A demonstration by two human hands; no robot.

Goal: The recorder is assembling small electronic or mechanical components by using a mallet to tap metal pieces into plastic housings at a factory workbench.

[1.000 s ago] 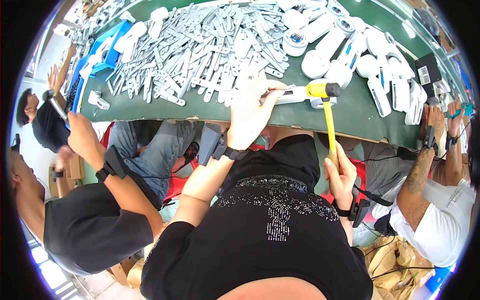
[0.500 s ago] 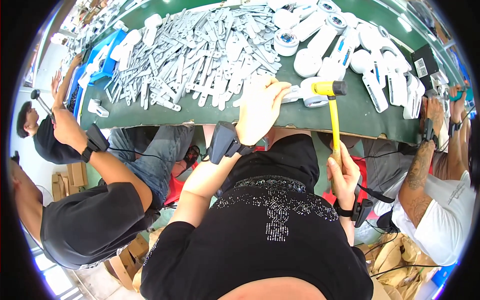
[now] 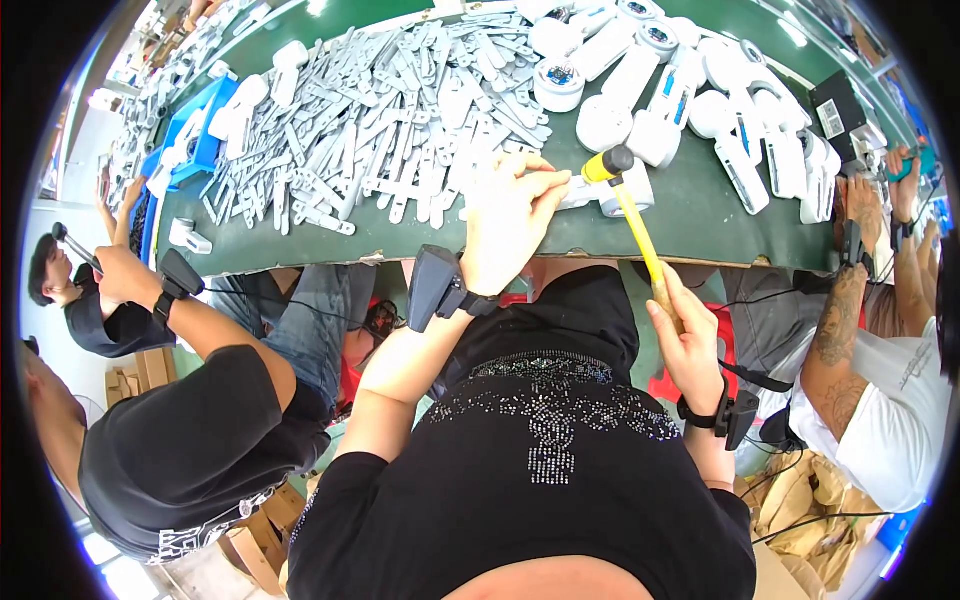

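Observation:
My right hand [image 3: 688, 335] is wrapped round the yellow handle of a mallet [image 3: 643, 235], whose yellow head has black faces. The mallet's head is raised at a slant beside my left fingertips, over a white plastic part with a round end [image 3: 630, 192] near the table's front edge. My left hand [image 3: 512, 215] is closed in a pinch at the narrow end of that white part. What exactly lies between its fingertips is hidden. Just beyond my left hand spreads a big heap of flat grey-white strips [image 3: 350, 110].
Several white round-headed units [image 3: 605, 122] lie on the green table [image 3: 690, 225] at the back right. A blue bin [image 3: 208, 150] and a black box [image 3: 845, 110] stand at either side. Co-workers sit close on my left, one holding a hammer [image 3: 75, 245], and on my right [image 3: 835, 330].
The mallet has swung left and its head now tilts near my left fingertips. My right hand has turned with it. My left hand keeps its pinch; the whole view has shifted slightly.

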